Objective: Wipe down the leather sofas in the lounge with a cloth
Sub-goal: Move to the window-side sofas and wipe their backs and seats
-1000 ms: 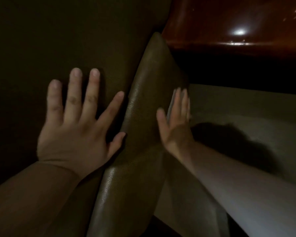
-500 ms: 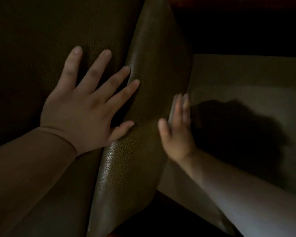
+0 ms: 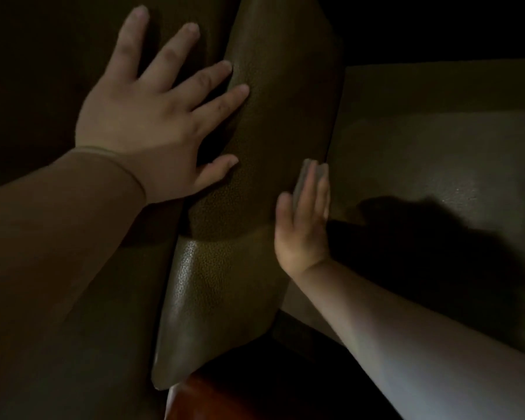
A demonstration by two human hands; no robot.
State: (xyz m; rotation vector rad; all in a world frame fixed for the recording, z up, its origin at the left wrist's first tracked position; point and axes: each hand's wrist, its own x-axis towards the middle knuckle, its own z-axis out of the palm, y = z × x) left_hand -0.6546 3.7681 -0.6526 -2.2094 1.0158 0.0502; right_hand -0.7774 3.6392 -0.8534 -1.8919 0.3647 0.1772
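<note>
A dark olive leather sofa fills the dim view. Its rounded armrest ridge point(image 3: 273, 122) runs down the middle. My left hand point(image 3: 152, 116) lies flat with fingers spread, palm on the leather left of the ridge and fingertips on the ridge itself. My right hand point(image 3: 303, 225) stands edge-on with straight fingers against the ridge's right flank. A thin pale cloth point(image 3: 308, 174) shows past its fingertips, pressed under the fingers against the leather. To the right lies a lighter leather panel point(image 3: 437, 165) carrying my arm's shadow.
A reddish wooden surface point(image 3: 212, 398) shows below the armrest's lower tip. Everything beyond the sofa at the top right is black and unreadable.
The view has tilted down and closer, so the glossy red surface at the top is gone. My left hand has turned its fingers onto the ridge. My right hand stays against the flank.
</note>
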